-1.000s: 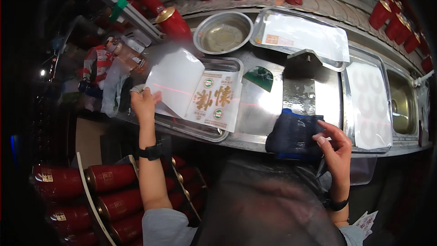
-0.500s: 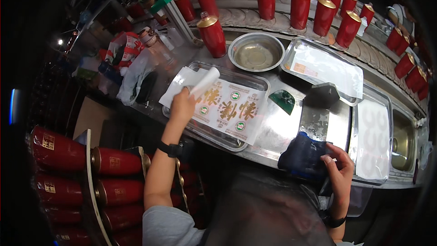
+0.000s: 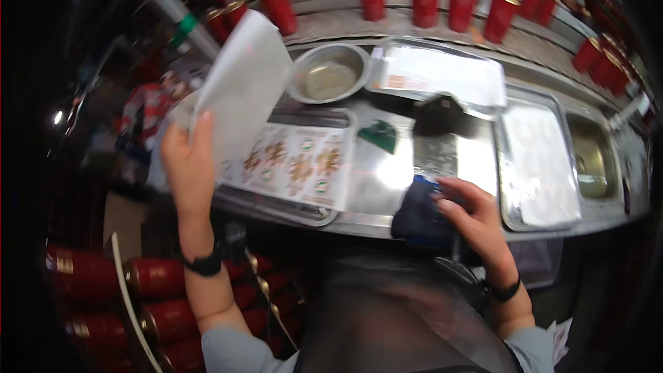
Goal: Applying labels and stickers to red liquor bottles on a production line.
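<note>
My left hand (image 3: 188,166) holds a white sheet of paper (image 3: 242,86) lifted off a stack of printed sheets (image 3: 297,166) with gold and green marks, which lies in a shallow metal tray (image 3: 304,215). My right hand (image 3: 469,217) grips a dark blue cloth (image 3: 418,217) at the front edge of the steel counter (image 3: 387,179). A small dark green piece (image 3: 378,135) lies on the counter between the two hands. Both wrists wear dark bands.
A round metal bowl (image 3: 330,72) and a tray with a white sheet (image 3: 442,72) stand at the back. Another lined tray (image 3: 542,159) lies at right beside a small sink (image 3: 587,155). Red cylindrical cans (image 3: 449,0) line the back ledge; more red cans (image 3: 90,283) lie below left.
My left hand has lifted the white sheet up off the stack in the tray. The view has moved closer. My right hand stays on the blue cloth.
</note>
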